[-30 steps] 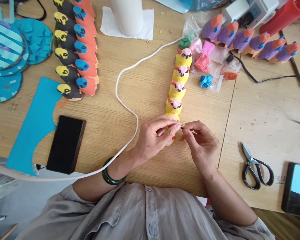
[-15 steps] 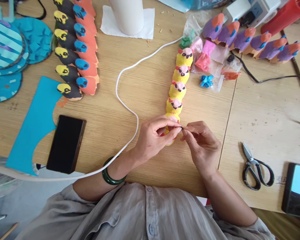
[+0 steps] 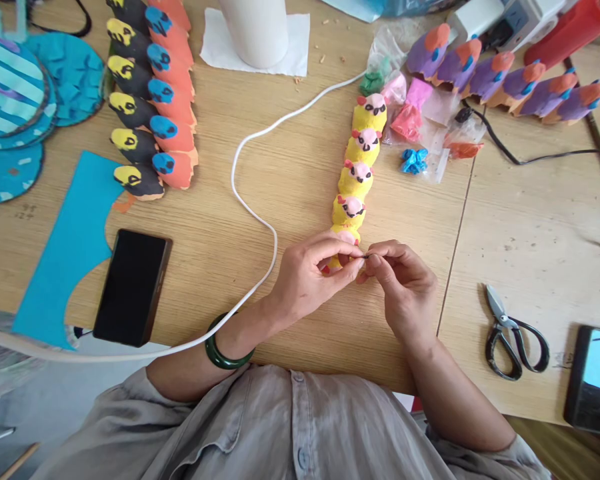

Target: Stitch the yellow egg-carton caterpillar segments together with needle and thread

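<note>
Between the fingertips of both hands is a tiny dark piece (image 3: 365, 257), apparently soft clay. My left hand (image 3: 310, 273) pinches its left end, and my right hand (image 3: 403, 287) pinches the other. Just beyond and partly under my left fingers runs a column of yellow figures (image 3: 356, 179) with pink faces, red ears and dark marks. The nearest figures are partly hidden by my left hand. Bags of pink clay (image 3: 409, 120), a green lump (image 3: 373, 81) and a blue lump (image 3: 414, 161) lie right of the column's far end.
Black-handled scissors (image 3: 505, 327) and a device (image 3: 594, 380) lie at right. A white cable (image 3: 234, 167) crosses my left forearm. A phone (image 3: 133, 287), blue sheet (image 3: 63, 247) and black and orange figures (image 3: 176, 127) are left. Purple figures (image 3: 495, 75) stand at the back right.
My right hand has shifted slightly, and a little more of the dark piece shows between the fingertips. My left hand is nearly unmoved.
</note>
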{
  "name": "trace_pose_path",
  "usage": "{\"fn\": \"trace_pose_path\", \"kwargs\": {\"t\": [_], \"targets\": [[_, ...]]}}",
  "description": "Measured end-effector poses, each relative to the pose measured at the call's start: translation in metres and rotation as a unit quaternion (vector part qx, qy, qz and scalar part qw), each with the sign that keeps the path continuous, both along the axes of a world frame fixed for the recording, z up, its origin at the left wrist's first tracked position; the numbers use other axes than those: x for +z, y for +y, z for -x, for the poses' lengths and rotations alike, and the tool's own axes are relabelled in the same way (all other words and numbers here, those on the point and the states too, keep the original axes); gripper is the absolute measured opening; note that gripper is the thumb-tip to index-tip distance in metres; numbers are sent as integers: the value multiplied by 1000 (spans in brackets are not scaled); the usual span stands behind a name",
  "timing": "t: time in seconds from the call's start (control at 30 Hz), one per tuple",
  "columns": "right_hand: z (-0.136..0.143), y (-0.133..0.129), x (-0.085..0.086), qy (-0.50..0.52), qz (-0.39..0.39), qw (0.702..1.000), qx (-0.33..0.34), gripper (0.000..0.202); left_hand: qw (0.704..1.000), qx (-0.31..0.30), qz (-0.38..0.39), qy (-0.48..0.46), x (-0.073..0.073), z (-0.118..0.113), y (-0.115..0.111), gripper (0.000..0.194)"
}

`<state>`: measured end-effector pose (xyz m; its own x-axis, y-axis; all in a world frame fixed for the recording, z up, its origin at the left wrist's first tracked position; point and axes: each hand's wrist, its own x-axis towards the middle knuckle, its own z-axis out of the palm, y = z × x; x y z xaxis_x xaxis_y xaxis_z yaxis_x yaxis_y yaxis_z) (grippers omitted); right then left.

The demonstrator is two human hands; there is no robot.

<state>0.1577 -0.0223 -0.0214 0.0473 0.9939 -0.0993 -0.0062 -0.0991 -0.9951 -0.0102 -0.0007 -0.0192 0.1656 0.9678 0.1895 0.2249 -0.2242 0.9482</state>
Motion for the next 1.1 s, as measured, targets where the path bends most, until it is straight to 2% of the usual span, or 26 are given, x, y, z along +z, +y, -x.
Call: {"fn": "trace_pose_path", "kwargs": {"t": [0.2,0.3,0.6,0.7,0.83,0.93,1.1], "targets": [[-2,1,-7,46,36,998,-5,17,1000,-2,10,-6,4,0,2,3],[-2,2,-6,57,34,998,-12,15,1000,12,3,-8,6,2,4,10],[1,3,3,40,44,998,-10,20,1000,3,11,-13,0,3,3,6],[0,2,2,25,43,999,-19,20,1000,17,17,-16,3,5,5,7],[-2,3,-4,-3,54,998,-42,21,994,59,85,-20,12,17,15,14],[-4,6,-9,8,52,997,-52,20,987,29,154,-26,14,29,20,20],[-6,8,-14,10,48,997,-53,16,988,19,155,6,6,39,18,20]]}}
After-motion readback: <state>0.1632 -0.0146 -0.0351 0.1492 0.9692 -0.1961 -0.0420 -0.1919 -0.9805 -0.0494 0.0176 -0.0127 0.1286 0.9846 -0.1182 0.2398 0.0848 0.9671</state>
